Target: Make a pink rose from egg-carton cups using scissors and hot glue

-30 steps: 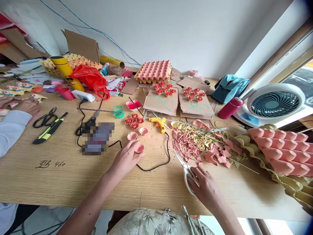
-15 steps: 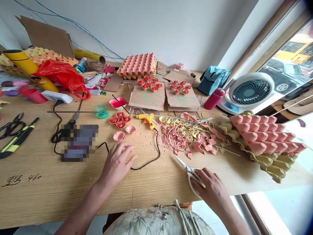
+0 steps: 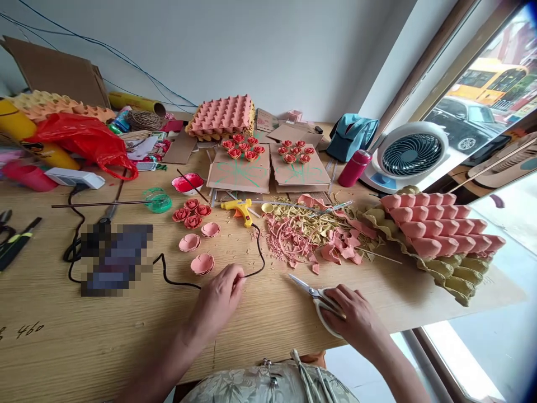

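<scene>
My left hand (image 3: 218,299) rests on the wooden table (image 3: 104,336) with its fingers loosely stretched and nothing in them. Its fingertips touch the black cord (image 3: 255,263) of the yellow glue gun (image 3: 239,208). A pink paper flower cup (image 3: 202,263) lies just to the left of the fingers. My right hand (image 3: 354,319) grips the white handles of a pair of scissors (image 3: 312,292), whose blades lie flat on the table and point left. Beyond the scissors spreads a heap of pink and yellow egg-carton scraps (image 3: 314,232).
Red paper roses (image 3: 192,214) and more pink cups (image 3: 189,242) sit left of the glue gun. Cardboard sheets with roses (image 3: 239,168), pink egg trays (image 3: 436,226), a fan (image 3: 409,155), a red bottle (image 3: 353,168) and a red bag (image 3: 79,140) crowd the back and right.
My left hand let go of the pink cup and slid right to the cord. My right hand stayed on the scissors. The view swung to the right.
</scene>
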### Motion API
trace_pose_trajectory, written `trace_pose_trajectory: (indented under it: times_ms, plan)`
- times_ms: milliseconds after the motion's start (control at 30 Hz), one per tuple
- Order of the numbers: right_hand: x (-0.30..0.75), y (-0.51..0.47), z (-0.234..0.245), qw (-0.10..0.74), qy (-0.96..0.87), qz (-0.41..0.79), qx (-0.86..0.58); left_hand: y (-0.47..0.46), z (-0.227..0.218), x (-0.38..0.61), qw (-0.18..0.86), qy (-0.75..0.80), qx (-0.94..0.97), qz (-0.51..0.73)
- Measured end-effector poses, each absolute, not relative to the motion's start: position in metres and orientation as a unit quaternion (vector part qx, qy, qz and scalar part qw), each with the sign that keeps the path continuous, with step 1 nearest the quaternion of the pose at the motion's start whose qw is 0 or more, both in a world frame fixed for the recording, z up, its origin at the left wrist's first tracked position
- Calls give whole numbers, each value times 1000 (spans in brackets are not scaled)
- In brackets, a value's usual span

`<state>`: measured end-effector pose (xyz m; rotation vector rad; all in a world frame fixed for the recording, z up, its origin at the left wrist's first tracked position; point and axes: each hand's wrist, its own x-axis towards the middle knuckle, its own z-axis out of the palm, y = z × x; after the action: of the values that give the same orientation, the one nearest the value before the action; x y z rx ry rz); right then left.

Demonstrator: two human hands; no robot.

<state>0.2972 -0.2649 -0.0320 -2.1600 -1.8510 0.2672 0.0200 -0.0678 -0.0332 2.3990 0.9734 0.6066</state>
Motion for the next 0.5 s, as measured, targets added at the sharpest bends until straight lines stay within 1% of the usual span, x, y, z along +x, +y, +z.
trace_pose_trajectory:
  times_ms: [133, 267, 333, 400, 500]
  plan:
    - [260, -239, -35, 129, -672, 90, -724, -61, -20, 15, 286, 393, 826, 287]
    - [207, -204, -31, 83, -723, 89, -681, -53, -13, 11, 294, 437, 776, 348]
    - [187, -189, -26, 60, -749, 96, -653, -51, -11, 11, 318, 449, 751, 364]
    - [180, -176, -22, 51, -748, 93, -655, -50, -9, 11, 352, 452, 728, 375]
    - [194, -166, -20, 46, -696, 82, -712, -47, -6, 12, 409, 453, 693, 383]
